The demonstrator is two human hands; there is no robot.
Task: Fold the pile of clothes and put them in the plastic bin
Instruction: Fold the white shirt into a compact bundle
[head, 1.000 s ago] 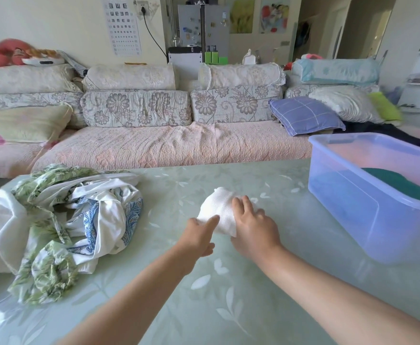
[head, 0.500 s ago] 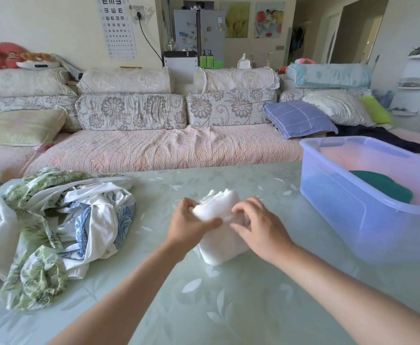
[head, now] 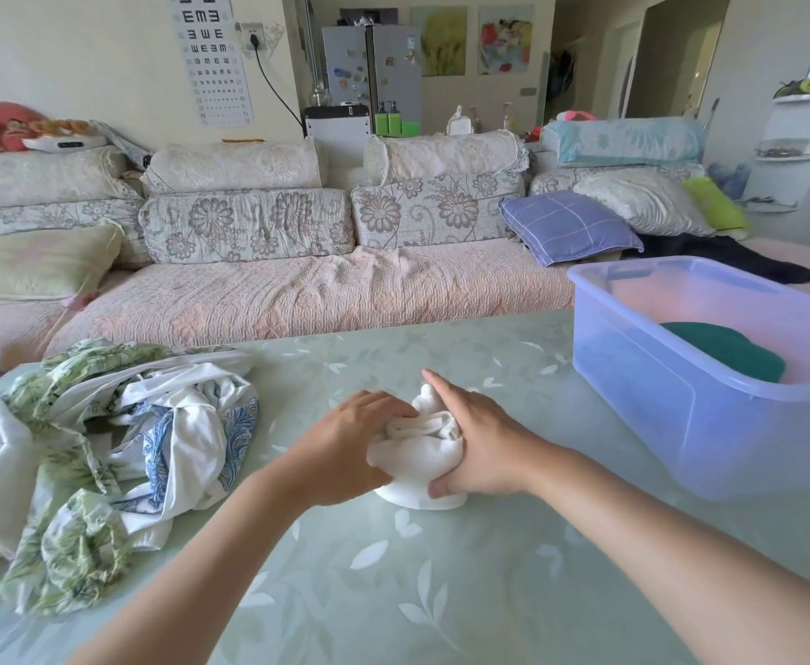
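A small white cloth [head: 417, 460], folded into a thick bundle, sits on the pale green table [head: 441, 592] between my hands. My left hand [head: 345, 448] grips its left side with fingers curled over the top. My right hand [head: 477, 441] clasps its right side, thumb under the near edge and fingers reaching along the far side. A heap of unfolded clothes [head: 96, 463], white, green-leafed and blue-patterned, lies on the table's left. The translucent blue plastic bin [head: 709, 424] stands at the right with a dark green folded item [head: 724, 352] inside.
A long sofa [head: 297, 300] with floral cushions runs behind the table's far edge. A purple pillow [head: 568, 225] and a dark garment [head: 729, 261] lie on it near the bin. Bare tabletop stretches in front of my arms.
The cloth went from a flat piece to a thick bundle. Both hands have closed in around its sides and drawn it slightly nearer to me. The view has shifted a little to the left.
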